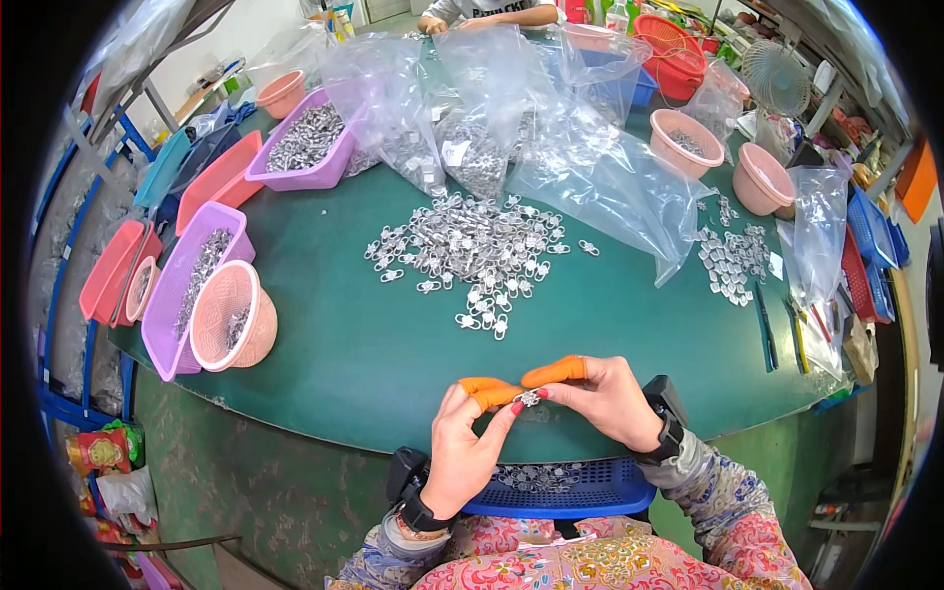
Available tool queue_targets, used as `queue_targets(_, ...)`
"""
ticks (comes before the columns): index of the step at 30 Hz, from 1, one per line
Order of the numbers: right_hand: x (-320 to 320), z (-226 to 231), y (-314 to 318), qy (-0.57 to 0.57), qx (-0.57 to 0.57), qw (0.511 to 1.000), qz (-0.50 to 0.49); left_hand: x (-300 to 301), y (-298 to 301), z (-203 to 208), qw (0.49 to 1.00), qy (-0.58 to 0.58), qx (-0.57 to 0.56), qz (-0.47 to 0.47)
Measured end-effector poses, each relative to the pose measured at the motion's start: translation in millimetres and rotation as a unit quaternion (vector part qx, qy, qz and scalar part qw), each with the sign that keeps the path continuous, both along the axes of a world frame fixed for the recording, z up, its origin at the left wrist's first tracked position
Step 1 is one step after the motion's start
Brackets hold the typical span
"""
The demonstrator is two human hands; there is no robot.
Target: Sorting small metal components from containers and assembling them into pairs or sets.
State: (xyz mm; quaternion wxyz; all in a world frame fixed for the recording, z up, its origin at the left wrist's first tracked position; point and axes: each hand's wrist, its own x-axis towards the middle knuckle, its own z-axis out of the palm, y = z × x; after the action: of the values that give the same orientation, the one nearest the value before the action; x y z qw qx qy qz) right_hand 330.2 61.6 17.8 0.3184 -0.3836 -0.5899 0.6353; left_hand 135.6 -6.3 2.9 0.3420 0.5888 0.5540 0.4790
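Pinching small metal link [530,398] between left hand [460,442] and right hand [614,403], lower centre; apparently fitting or inspecting; probably calls next for steady alignment.

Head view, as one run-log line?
left hand: holds silver metal fitting; right hand: holds same fitting; green table: loose pile of fittings

Up on the right, a pale round fan [776,77] is standing near red baskets [671,49], and what looks like a clear bottle [617,18] is peeking up behind; 2 slim tools [765,327] are lying nearer. Blue shelving [128,383] is lining the left, a white bag [128,492] slumping below.
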Motion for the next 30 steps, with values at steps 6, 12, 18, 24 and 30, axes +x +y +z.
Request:
queue_targets(6, -1, 4, 2, 0.002, -0.032, 0.999, 0.008, -2, 0, 0, 1.0, -0.004, -0.013, -0.004)
queue_targets(12, 6, 6, 8, -0.004, -0.055, 0.998, 0.001, -2, 4, -4, 0.998, 0.047, 0.03, -0.02)
queue_targets(18, 147, 31, 66, -0.243, 0.155, 0.934, -0.21, -15, 1, -3, 0.998, 0.059, 0.018, 0.023)
queue_targets(24, 134, 34, 81, -0.348, 0.425, 0.806, -0.222, -12, 3, -3, 0.989, 0.136, 0.054, -0.02)
queue_targets(30, 16, -29, 141, -0.283, 0.481, 0.826, -0.075, -2, 1, -10, 0.942, 0.305, 0.099, -0.095)
